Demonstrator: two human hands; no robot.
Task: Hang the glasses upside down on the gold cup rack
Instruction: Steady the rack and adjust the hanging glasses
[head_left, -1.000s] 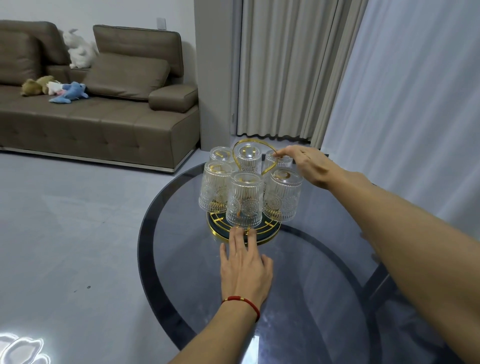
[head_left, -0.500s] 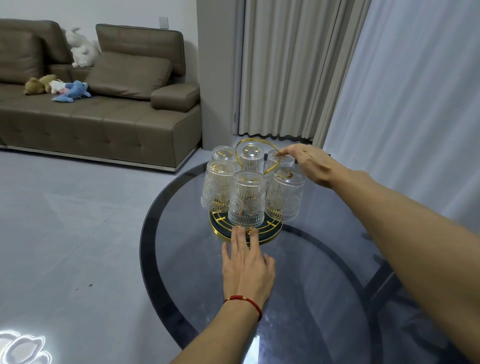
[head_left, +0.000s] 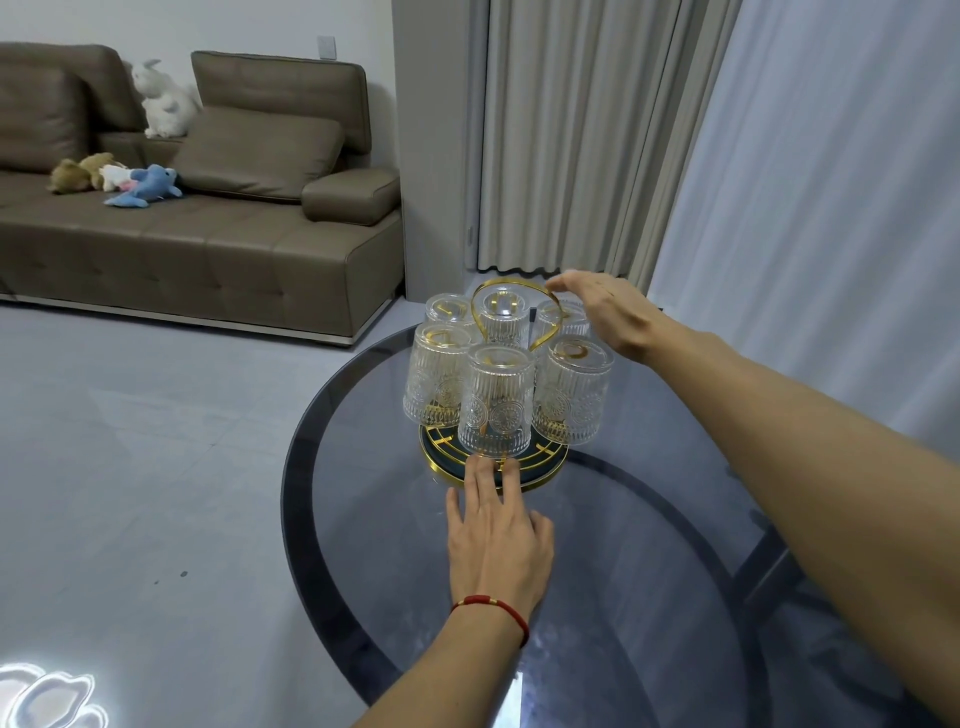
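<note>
The gold cup rack (head_left: 540, 480) stands on a round dark glass table (head_left: 649, 571), its gold loop handle (head_left: 485, 299) rising in the middle. Several ribbed clear glasses hang upside down around it; the nearest glass (head_left: 496, 400) faces me. My left hand (head_left: 496, 545) lies flat on the table, its fingertips resting on the rack's front base rim. My right hand (head_left: 605, 312) hovers over the back right glass (head_left: 563, 322), fingers loosely spread, fingertips by the top of the handle. It holds nothing that I can see.
A brown sofa (head_left: 208, 234) with soft toys (head_left: 143, 187) stands at the back left across a grey floor. Beige curtains (head_left: 571, 130) and a white sheer curtain (head_left: 831, 208) hang behind and to the right of the table.
My right hand has lifted a little off the back right glass, and its fingertips now sit by the handle's top. The left hand stays on the base.
</note>
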